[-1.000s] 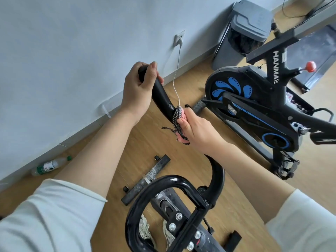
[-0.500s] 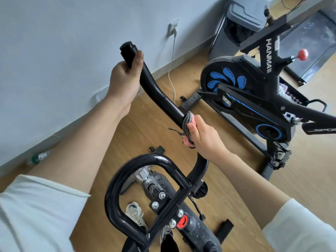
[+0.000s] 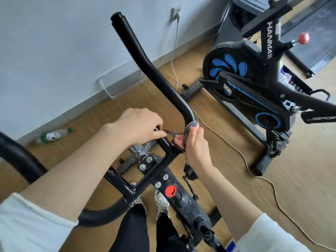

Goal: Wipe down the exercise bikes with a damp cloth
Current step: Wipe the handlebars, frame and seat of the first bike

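Now my right hand (image 3: 196,148) clamps the mesh cloth (image 3: 189,128) on the handlebar (image 3: 154,70) bend, my left hand (image 3: 140,126) gripping the same bar alongside, above a wooden floor (image 3: 101,117), second bike (image 3: 254,88) near the pale wall (image 3: 54,42).

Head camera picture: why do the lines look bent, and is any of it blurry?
Head view: the wide lens bows the skirting board; the floor at lower right smears with motion; the handlebar and cloth look fairly sharp; soft even light, no hard shadows.

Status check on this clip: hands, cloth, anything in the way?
Left hand grips handlebar near the stem. Right hand holds cloth against the bend. Nothing blocks the bar.
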